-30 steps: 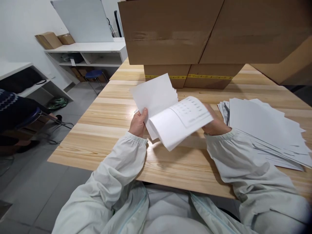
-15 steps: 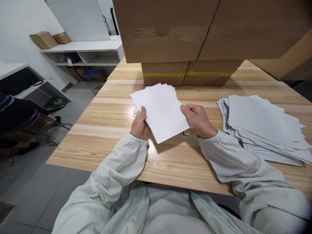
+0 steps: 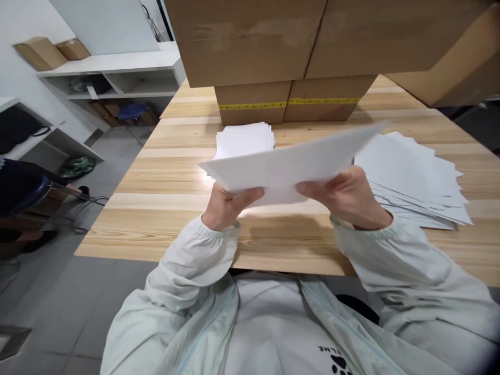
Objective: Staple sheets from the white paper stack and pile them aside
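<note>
A white sheet of paper (image 3: 289, 165), blurred at its far right corner, is raised off the table between my two hands. My left hand (image 3: 230, 204) is closed on its near left edge, thumb on top. My right hand (image 3: 347, 197) pinches the near edge further right, thumb also on top. Whether it is one sheet or several stuck together, I cannot tell. Behind the paper lies a small pile of white sheets (image 3: 245, 139), partly covered by it. To the right, beyond my right hand, spreads a larger uneven stack of papers (image 3: 414, 172).
Large cardboard boxes (image 3: 250, 41) stand stacked at the back of the wooden table (image 3: 156, 208), yellow tape on the lower ones. A white shelf unit (image 3: 109, 65) and a blue stool (image 3: 132, 111) are off to the left. A seated person (image 3: 23, 182) is partly visible at the left edge.
The paper has been lifted and turned from its slanted position to lie broadside, its right end swung out over the right stack. Both hands now grip its near edge. The view has shifted slightly.
</note>
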A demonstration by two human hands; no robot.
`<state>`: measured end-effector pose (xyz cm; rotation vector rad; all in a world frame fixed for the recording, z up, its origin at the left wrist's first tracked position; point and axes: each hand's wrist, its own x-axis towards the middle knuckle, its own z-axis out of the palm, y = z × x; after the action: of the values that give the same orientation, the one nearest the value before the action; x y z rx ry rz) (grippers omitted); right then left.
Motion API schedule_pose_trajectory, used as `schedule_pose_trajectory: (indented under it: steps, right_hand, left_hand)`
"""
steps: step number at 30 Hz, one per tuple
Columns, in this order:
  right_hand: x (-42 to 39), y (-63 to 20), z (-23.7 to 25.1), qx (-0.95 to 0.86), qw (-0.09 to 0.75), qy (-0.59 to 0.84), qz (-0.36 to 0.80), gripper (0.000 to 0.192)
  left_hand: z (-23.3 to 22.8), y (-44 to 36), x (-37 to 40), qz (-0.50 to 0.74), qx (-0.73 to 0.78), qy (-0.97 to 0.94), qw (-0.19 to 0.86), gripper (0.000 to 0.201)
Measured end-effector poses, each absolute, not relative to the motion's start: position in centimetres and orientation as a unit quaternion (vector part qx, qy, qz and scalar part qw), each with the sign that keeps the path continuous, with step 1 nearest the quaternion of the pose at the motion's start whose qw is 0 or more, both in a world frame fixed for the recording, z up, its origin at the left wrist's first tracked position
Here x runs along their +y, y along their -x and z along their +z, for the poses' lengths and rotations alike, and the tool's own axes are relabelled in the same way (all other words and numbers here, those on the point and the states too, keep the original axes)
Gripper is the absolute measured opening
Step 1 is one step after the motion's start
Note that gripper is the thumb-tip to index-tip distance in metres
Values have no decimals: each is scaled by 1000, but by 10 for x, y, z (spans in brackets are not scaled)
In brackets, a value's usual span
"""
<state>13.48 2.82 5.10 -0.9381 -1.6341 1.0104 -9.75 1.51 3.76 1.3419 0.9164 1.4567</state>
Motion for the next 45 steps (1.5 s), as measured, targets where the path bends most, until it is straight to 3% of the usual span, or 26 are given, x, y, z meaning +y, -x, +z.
schedule_pose_trajectory:
  steps: [2,9,17,24,27,31,36,38,45]
  right_hand:
    - [6,-141,38,-661,502,408,380,11]
    - [-14,-151,-15,-602,522,451,402,18]
    - [-19,-144,0,-535,607,456,371,22]
    - [-17,-149,-10,-558,587,467,356,21]
    - [-30,-154,-8,-555,579,493,337,20]
    - [-54,-174,4,-541,522,565,340,22]
    - [-60,-207,-13,-518,393,579,492,40]
    - [-57,-216,-23,-492,373,582,530,44]
    - [-45,-218,-30,-459,393,554,572,55]
  left_hand:
    - [39,89,3,577,379,-533,489,37]
    - [23,64,-10,522,397,-536,532,32]
    - [37,41,-13,545,387,-501,550,44]
    - [21,41,-13,538,399,-504,546,36]
    - [18,37,-22,512,394,-477,596,35]
    - [13,23,-40,453,359,-365,730,59]
    - [-15,13,-55,458,430,-310,714,107]
    - [-23,12,-57,445,446,-318,708,112]
    - [-13,16,-47,372,431,-329,753,38]
